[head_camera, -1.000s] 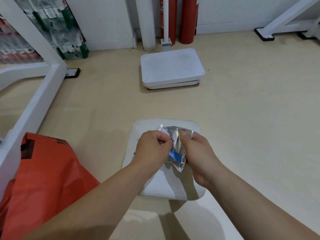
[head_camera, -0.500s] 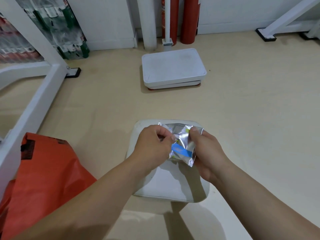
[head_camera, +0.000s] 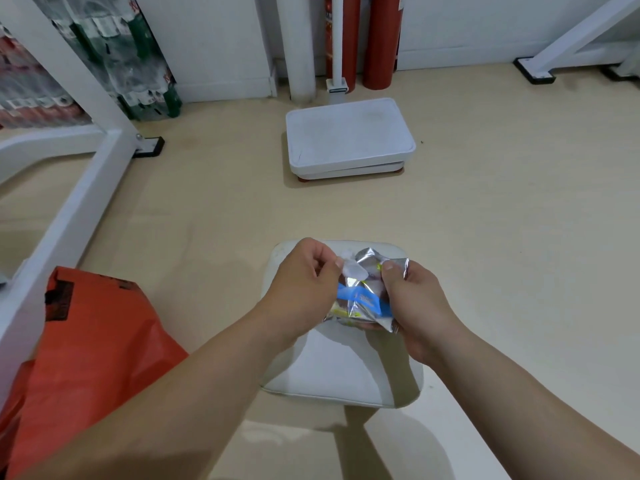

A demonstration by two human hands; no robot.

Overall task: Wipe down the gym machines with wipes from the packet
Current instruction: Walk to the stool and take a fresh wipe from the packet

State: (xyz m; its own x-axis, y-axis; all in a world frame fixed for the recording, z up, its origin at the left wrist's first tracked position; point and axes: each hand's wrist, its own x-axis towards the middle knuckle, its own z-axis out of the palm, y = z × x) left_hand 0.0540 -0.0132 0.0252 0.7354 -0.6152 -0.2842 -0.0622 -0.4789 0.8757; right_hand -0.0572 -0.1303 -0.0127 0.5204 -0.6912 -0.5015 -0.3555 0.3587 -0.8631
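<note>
A crumpled silver wipes packet [head_camera: 363,299] with a blue label is held up over a white padded machine seat [head_camera: 343,372]. My right hand [head_camera: 412,306] grips the packet's right side, thumb on its top edge. My left hand [head_camera: 304,289] pinches a small white piece [head_camera: 353,270] at the packet's top opening, either a wipe or the flap; I cannot tell which. Both hands hover above the seat, apart from it.
A white platform scale [head_camera: 349,140] stands on the beige floor ahead, with red cylinders [head_camera: 379,39] behind it. A white machine frame [head_camera: 65,216] runs along the left, an orange bag [head_camera: 86,348] beside it. Another white frame foot [head_camera: 540,69] is at the far right.
The packet has turned and spread wider between my hands. My left fingers have drawn a white piece up out of its top opening.
</note>
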